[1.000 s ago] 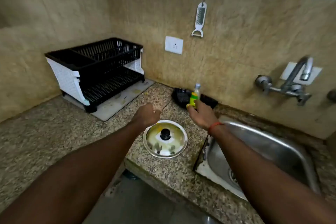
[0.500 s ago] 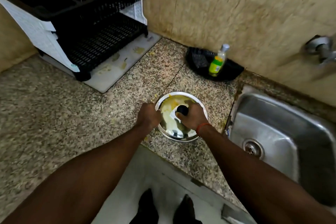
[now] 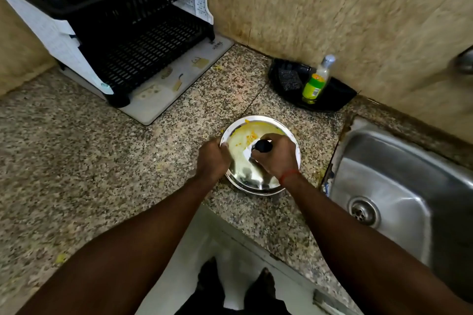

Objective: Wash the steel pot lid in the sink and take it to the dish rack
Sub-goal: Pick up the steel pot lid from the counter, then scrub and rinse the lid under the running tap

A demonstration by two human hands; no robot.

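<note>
Both hands [image 3: 213, 158] [image 3: 277, 157] closed, forearms extended

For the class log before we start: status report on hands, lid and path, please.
Right hand gripping black knob; left hand at rim. Round steel pot lid, yellow-smeared, on speckled granite counter. Path to steel sink clear.

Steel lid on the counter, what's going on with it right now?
The steel pot lid sits on the granite counter, smeared with yellow residue. The right hand grips its black knob; the left hand holds its left rim. It is not yet in the sink, which lies to the right.
</note>
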